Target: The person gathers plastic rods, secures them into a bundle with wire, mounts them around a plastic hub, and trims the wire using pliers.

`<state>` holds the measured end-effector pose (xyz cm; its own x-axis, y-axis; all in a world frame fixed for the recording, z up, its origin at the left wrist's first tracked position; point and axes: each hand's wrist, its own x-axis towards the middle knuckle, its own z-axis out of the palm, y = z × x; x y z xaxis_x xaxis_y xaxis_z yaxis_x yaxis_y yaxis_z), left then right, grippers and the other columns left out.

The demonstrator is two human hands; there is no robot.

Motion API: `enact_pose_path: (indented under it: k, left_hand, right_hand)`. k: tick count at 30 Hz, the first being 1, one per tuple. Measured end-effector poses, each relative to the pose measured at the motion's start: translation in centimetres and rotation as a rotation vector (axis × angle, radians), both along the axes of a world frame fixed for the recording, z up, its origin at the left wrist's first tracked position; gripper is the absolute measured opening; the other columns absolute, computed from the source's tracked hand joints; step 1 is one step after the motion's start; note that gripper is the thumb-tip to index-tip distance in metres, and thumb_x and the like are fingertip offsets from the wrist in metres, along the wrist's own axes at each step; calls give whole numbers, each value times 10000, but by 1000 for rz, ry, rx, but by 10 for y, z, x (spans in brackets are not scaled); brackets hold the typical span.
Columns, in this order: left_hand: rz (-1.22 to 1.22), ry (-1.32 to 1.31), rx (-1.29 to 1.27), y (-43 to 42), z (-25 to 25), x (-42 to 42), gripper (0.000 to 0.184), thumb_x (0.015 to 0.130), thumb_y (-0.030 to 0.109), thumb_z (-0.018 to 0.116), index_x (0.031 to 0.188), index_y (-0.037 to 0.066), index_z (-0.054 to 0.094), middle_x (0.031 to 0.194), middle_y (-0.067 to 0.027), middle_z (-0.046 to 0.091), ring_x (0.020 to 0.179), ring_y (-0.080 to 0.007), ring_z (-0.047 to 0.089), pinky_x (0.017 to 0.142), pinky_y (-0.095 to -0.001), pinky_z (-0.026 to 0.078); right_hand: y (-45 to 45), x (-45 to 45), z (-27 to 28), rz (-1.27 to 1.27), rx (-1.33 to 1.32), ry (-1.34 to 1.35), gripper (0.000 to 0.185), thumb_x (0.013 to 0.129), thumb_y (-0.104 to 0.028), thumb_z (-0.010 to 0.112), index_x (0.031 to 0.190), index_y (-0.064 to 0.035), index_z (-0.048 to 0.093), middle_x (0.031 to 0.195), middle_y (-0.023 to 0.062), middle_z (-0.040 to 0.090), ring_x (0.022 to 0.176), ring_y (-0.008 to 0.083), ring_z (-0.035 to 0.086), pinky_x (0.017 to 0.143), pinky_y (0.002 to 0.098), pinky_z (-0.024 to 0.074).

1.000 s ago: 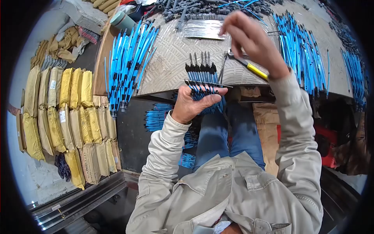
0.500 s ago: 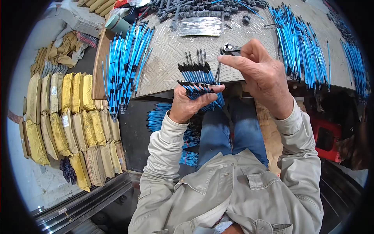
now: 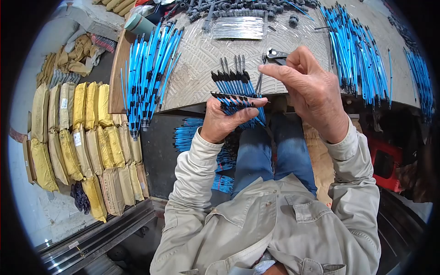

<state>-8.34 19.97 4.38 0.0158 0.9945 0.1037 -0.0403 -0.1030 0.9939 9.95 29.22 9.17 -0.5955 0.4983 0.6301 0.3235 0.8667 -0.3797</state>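
Observation:
My left hand (image 3: 222,121) is closed around a bundle of thin blue rods with black fittings (image 3: 233,82), held in front of the table edge. A thin, light metal wire (image 3: 206,93) lies across the bundle and extends past both sides of it. Just right of the bundle, my right hand (image 3: 316,87) is raised, its index finger pointing left and its other fingers curled in. Whatever that hand pinches is hidden or too fine to make out. Beyond its fingertips is a pair of pliers (image 3: 276,55), handles partly covered by the hand.
A tray of straight silver wires (image 3: 239,28) sits on the table (image 3: 188,73), below a heap of dark fittings (image 3: 243,10). Blue rods lie in piles at the left (image 3: 149,73) and right (image 3: 360,59). Bound blue bundles (image 3: 187,135) are beneath; wrapped packages (image 3: 91,146) stack at far left.
The view has shifted slightly, so the table and its contents appear a little higher and further right. Both hands keep nearly the same pose, and the left still holds the bundle.

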Motion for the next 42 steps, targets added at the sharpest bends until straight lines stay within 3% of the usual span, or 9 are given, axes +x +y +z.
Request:
enact_pose_path:
  k: [11,14,15,18,22,26,30,35,42]
  left_hand:
    - [0,38,-1,0,3,1,185,771,82,704,939,7,686,907,-72,685,813,-101,613,746,-255,493]
    - [-7,48,-4,-1,2,0,187,770,84,705,939,7,686,908,-66,685,810,-96,609,740,-252,491]
    - [-13,49,4,0,0,-1,188,770,86,706,940,7,685,908,-63,685,808,-94,607,739,-251,490]
    - [-21,43,14,0,1,-1,191,773,91,705,942,6,684,906,-61,684,807,-93,605,741,-248,487]
    - [-14,7,-20,0,3,-4,192,778,100,701,943,4,682,900,-70,681,811,-98,605,751,-247,484]
    - [-17,-54,-74,1,2,-6,184,784,105,697,935,1,680,900,-86,679,822,-108,608,759,-253,486]
    - [-32,-60,-53,2,-2,-8,165,794,108,689,913,-5,674,909,-106,675,835,-121,613,765,-266,493]
    - [-47,-76,-34,2,-5,-8,151,805,113,681,884,-14,663,923,-122,672,845,-131,615,769,-278,499]
    - [-46,-66,-42,1,0,-6,159,803,96,679,917,-14,668,925,-110,674,844,-120,613,769,-268,498]
  right_hand:
    - [-3,-6,2,-32,25,-58,345,751,24,601,1045,-150,648,706,56,463,570,192,512,462,278,401]
    - [15,-12,7,263,-164,-14,255,804,-21,602,1047,-93,635,649,40,507,517,126,500,434,244,374]
    - [19,-13,12,265,-161,-17,255,804,-21,602,1047,-93,635,649,40,507,517,126,500,434,244,374]
    - [27,-18,29,406,-678,-143,202,836,-45,592,1035,-35,625,591,4,523,486,44,463,417,201,350]
    - [30,-17,23,424,-873,-87,213,864,-62,570,1068,-15,614,575,-44,517,475,-2,423,408,177,334]
    - [35,-12,20,551,-905,-47,237,867,-72,565,1094,-31,619,595,-57,520,482,-9,409,405,172,324]
    - [37,-11,39,490,-792,-235,236,867,-70,566,1090,-21,624,605,-58,527,492,-16,412,407,168,315]
    - [38,-14,36,499,-753,-219,221,857,-62,581,1066,-14,635,616,-56,531,519,-13,427,429,161,322]
    - [25,-20,14,371,-547,4,167,847,-51,599,1000,-1,642,641,-18,548,571,5,434,480,171,367]
